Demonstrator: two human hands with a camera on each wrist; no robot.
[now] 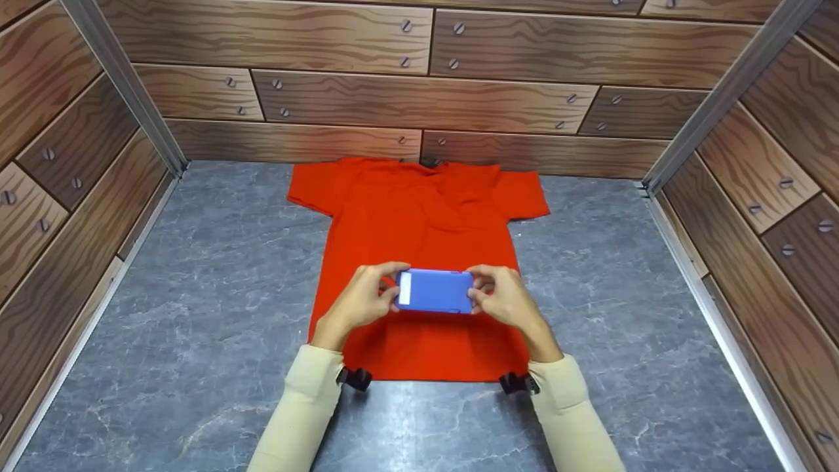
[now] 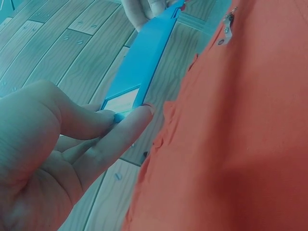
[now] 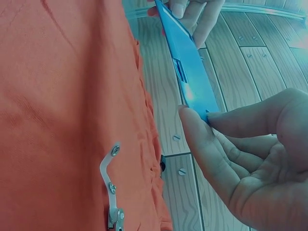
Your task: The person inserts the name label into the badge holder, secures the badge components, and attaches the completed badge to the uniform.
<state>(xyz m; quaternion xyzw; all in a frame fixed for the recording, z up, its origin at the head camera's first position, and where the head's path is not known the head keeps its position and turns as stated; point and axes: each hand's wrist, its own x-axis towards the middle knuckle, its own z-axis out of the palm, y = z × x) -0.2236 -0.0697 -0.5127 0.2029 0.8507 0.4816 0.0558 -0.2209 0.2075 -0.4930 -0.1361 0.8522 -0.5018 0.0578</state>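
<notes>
A flat blue phone case [image 1: 436, 290] with a white strip at its left end is held level above a red T-shirt [image 1: 419, 229]. My left hand [image 1: 364, 295] pinches the left end, thumb and index finger on its edges. At the opposite end, my right hand [image 1: 505, 295] pinches it the same way. The left wrist view shows the left thumb and index fingertip [image 2: 144, 110] right at the corner of the case [image 2: 139, 62] beside the pale strip. In the right wrist view, a slot shows along the long edge of the case [image 3: 187, 67].
The T-shirt lies spread on a grey marbled surface [image 1: 216, 295], collar toward the back wall [image 1: 419, 98]. Wood-patterned panels with metal corner strips [image 1: 131, 85] enclose the left, back and right. A small metal strip [image 3: 110, 185] overlaps the shirt in the right wrist view.
</notes>
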